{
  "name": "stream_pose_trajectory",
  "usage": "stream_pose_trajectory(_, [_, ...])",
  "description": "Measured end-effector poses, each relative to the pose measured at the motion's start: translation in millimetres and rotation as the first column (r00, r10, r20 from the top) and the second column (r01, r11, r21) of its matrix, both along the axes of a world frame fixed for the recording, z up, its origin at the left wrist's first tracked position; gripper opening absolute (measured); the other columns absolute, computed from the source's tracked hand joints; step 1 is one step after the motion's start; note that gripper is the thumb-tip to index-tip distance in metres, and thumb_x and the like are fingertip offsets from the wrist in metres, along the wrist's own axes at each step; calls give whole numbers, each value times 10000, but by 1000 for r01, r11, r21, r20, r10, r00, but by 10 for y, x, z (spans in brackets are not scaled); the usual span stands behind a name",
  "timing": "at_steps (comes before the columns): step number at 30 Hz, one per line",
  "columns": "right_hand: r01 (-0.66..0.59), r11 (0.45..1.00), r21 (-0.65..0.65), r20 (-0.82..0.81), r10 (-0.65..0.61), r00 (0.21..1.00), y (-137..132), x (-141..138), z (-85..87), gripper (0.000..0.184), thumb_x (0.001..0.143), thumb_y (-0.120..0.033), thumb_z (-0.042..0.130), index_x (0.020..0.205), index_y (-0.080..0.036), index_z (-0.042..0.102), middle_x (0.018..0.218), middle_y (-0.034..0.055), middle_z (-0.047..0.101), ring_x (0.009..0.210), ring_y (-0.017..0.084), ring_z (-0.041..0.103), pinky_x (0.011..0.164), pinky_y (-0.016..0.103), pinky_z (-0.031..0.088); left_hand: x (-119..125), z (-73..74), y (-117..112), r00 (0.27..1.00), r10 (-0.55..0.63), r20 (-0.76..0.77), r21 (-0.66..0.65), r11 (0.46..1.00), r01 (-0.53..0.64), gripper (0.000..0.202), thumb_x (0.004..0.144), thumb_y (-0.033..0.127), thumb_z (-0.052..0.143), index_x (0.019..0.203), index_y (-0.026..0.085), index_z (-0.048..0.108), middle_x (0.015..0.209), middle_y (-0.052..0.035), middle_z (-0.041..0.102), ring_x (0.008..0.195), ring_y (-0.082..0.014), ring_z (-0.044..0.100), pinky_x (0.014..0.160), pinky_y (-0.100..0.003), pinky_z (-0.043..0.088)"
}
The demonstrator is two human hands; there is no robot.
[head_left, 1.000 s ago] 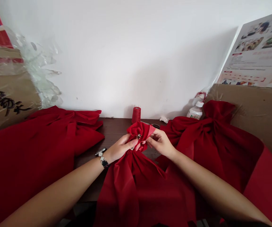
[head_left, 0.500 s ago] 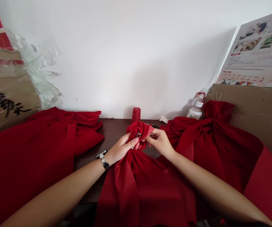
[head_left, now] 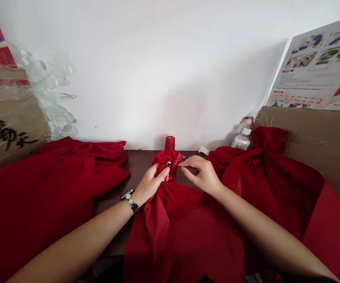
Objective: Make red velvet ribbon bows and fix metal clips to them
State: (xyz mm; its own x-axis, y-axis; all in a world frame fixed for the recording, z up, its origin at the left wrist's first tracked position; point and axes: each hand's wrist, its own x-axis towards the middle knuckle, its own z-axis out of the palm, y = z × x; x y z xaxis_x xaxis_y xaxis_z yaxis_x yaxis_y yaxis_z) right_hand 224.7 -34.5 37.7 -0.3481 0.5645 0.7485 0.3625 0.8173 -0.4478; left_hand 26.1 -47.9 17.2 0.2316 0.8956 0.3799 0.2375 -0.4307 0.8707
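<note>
At ctr of the dark table [head_left: 137, 167], red cloth [head_left: 184, 228] is bunched into a ruffled knob up top, w/ its folds fanning out below & the rest spreading down twd the viewer, past the table's near edge. L hand [head_left: 150, 182] is closed firmly round the bunched neck from the left side, thumb on the front; a small shiny metal clip [head_left: 169, 164] shows on the folds right by the thumb tip. R hand [head_left: 201, 173] is just right of the knob, thumb & forefinger brought near each other, tips pointing left at the cloth; can't tell if they pinch anything, e.g. a needle or thread, or if they touch the cloth. L wrist has a watch w/ a decorated band [head_left: 132, 200]. Right behind the knob, a red thread spool [head_left: 170, 143] stands upright, thin pins or needles poking from its top. Small dark item by R hand's fingers, mostly hidden, can't ID. Farther back, near the wall [head_left: 158, 59], a crumpled white scrap [head_left: 204, 151], then a white-capped bottle [head_left: 241, 140]. Out to the sides: R, another gathered red bundle [head_left: 279, 188]; L, a red cloth pile [head_left: 40, 196]. Outermost, cardboard L [head_left: 7, 114] & R, the latter w/ a printed leaflet [head_left: 314, 74].
</note>
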Motion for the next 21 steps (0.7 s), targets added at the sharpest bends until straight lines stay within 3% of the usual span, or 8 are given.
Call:
stream_pose_trajectory(2, [64,987,149,7,-66,998,-21,5,43,128,867,-216,575,908,-198,695,870,69,696,838,186,617,799,351,485,7,-4,-2,999,32,-14,7,999,-32,292,912,437,462,824,165,521,733,4,576,698,-142,546,728,-268,439])
stream_pose_trajectory(4, [61,974,219,64,-77,995,-44,-21,69,153,875,-233,581,984,-214,686,942,75,678,913,200,596,830,368,468,14,-8,-10,998,54,-41,22,998,-54,283,903,433,474,853,161,535,755,-9,603,716,-156,570,735,-280,454])
stream_pose_trajectory(7, [17,966,256,221,-76,972,-62,-89,91,169,878,-258,599,1024,-224,678,1060,86,656,1034,226,553,896,397,416,23,-16,-28,991,93,-97,91,992,-85,255,878,413,510,894,162,545,831,-38,649,781,-186,608,763,-301,470])
stream_pose_trajectory(12, [-85,976,202,349,9,937,22,-198,213,112,887,-182,567,821,-190,657,905,53,689,967,212,567,889,396,378,40,-26,-46,975,112,-191,137,987,-87,250,867,413,526,873,164,547,873,-70,672,789,-215,617,729,-321,471])
stream_pose_trajectory(15, [-189,982,14,192,183,964,8,-231,428,122,888,-211,580,782,-174,627,827,45,684,848,177,611,827,367,443,35,-20,-44,975,57,-216,92,995,-38,284,878,439,505,887,159,548,885,-70,666,805,-218,614,763,-335,469])
stream_pose_trajectory(18, [-387,908,-162,-157,363,918,-253,-119,769,138,917,-281,553,828,-187,600,745,18,670,694,139,643,672,312,504,12,-15,-30,982,-37,-184,35,998,45,297,896,452,479,897,164,550,889,-54,658,836,-206,608,829,-334,459])
stream_pose_trajectory(19, [-431,892,-136,-243,391,888,-387,-35,888,125,925,-281,544,841,-203,595,715,-3,659,628,117,634,640,300,503,2,-19,-22,983,-68,-168,22,997,72,304,905,457,462,874,167,548,870,-45,651,834,-199,603,846,-331,453])
stream_pose_trajectory(21, [-413,911,13,-350,391,851,-648,178,1084,91,927,-276,554,861,-243,606,652,-43,617,451,49,543,592,278,483,-15,-40,1,983,-130,-131,7,991,132,323,921,462,434,842,168,542,841,-34,631,829,-186,591,872,-323,441])
